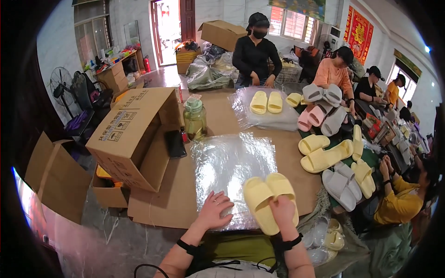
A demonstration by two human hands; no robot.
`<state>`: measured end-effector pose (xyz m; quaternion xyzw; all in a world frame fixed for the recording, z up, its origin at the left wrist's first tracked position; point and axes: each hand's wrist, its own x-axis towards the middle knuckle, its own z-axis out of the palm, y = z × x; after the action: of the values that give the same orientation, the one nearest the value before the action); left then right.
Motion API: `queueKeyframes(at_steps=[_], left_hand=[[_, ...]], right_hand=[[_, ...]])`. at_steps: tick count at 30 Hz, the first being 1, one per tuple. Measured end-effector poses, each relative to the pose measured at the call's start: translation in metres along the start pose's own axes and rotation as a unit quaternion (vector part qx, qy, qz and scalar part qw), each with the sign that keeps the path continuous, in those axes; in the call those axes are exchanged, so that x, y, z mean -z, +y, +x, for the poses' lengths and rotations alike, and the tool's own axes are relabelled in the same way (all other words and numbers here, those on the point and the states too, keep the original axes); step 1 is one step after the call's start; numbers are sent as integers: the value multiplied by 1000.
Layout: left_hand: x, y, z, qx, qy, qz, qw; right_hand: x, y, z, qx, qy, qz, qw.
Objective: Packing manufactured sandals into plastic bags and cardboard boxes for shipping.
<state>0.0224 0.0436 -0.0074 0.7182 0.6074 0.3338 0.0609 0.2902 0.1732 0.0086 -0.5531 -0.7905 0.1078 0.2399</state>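
My right hand grips a pair of pale yellow slide slippers over the near right part of a stack of clear plastic bags. Its fingers reach in under the straps, so their tips are hidden. On the stack's near left edge rests my left hand, fingers spread and nothing held. Both wrists wear black bands. Beyond the stack, another yellow pair lies on a second pile of clear bags.
An open cardboard box lies on its side at left, beside a phone and a glass jar. Yellow, grey and pink slippers heap along the right. A person in black stands across the table; others sit at right.
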Motion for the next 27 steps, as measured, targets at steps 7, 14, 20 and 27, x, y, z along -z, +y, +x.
queueKeyframes(at_steps=[7, 14, 20, 27], left_hand=[[13, 7, 2, 16, -83, 102, 991], [21, 9, -5, 46, -170, 122, 977], [5, 3, -13, 38, -124, 63, 990], [-7, 15, 17, 157, -146, -23, 976]], right_hand=[[15, 61, 7, -117, 123, -22, 985], [23, 82, -28, -128, 122, 19, 984], [46, 89, -69, -124, 139, 231, 955], [91, 46, -83, -66, 149, 286, 944]])
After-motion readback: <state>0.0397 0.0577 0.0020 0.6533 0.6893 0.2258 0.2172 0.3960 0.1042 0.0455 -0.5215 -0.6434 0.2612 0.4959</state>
